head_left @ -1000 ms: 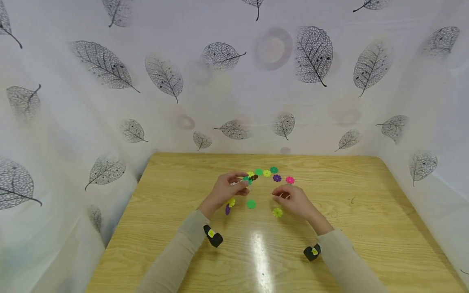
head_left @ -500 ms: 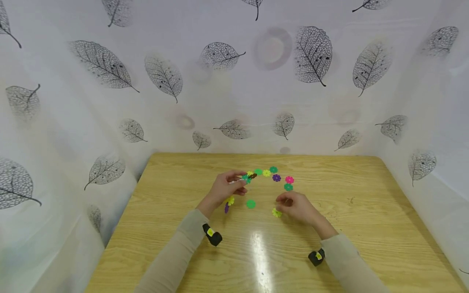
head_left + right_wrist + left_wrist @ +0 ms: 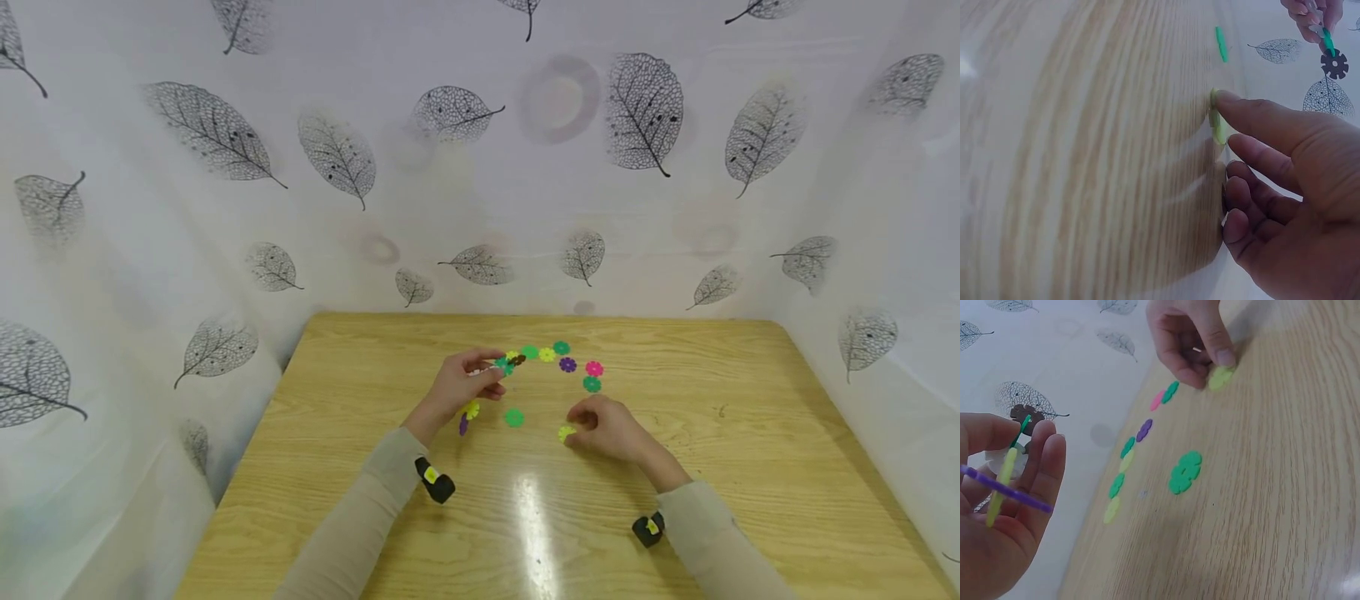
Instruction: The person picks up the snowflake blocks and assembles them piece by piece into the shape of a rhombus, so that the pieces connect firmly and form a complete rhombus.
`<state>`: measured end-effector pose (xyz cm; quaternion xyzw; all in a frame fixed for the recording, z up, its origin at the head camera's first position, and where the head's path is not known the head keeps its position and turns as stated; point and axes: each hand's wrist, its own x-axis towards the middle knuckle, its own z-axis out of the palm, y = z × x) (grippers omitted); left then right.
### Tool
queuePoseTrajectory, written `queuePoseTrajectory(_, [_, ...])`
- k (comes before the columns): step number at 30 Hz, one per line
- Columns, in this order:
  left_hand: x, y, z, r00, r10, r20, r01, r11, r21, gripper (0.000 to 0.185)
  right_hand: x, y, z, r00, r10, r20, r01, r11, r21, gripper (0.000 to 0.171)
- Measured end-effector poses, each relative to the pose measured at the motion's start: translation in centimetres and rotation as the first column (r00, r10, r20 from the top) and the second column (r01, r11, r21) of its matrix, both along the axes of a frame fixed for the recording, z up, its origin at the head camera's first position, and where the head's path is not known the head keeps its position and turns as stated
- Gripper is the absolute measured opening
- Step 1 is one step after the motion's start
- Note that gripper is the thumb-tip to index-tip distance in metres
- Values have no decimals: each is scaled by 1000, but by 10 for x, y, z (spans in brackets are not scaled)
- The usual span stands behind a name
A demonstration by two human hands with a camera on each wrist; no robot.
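Flower-shaped plastic discs counted on the worktop: seven lying flat. Six form an arc at the far middle: yellow, green, yellow, teal, purple, pink, then another green just below the pink. One loose green disc is set apart, nearer, between the two hands.

One more, a yellow-green disc, is pinched at its edge by the right hand, fingers curled narrow round it. In the right wrist view this disc is seen tilted up on edge, lower rim touching the wood, flat faces turned sideways rather than up.

A small joined cluster of discs is held by the left hand, fingers closed on it. In it are seen a purple, a yellow, a green and a brown disc, slotted crosswise; the exact count cannot be told. The cluster is raised above the wood, long axis running from the palm out past the fingertips, brown disc at the far end.

Surface: light wood grain, glossy, with a glare patch near the front edge. It is enclosed at the back and on both sides by white sheeting printed with grey leaves. Beige sleeves and a small black wrist unit are seen on each arm.
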<state>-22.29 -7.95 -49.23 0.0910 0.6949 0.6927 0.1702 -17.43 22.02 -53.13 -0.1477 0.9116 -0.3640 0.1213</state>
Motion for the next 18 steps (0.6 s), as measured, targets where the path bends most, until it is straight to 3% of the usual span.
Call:
queuePoseTrajectory(12, [2, -1, 3, 1000, 15, 3, -15, 1000, 2, 38, 0, -3, -2, 999, 18, -42, -19, 1000, -7, 17])
queuePoseTrajectory(18, [1, 0, 0, 1000, 13, 8, -13, 1000, 5, 40, 2, -4, -4, 999, 3, -50, -4, 1000, -12, 19])
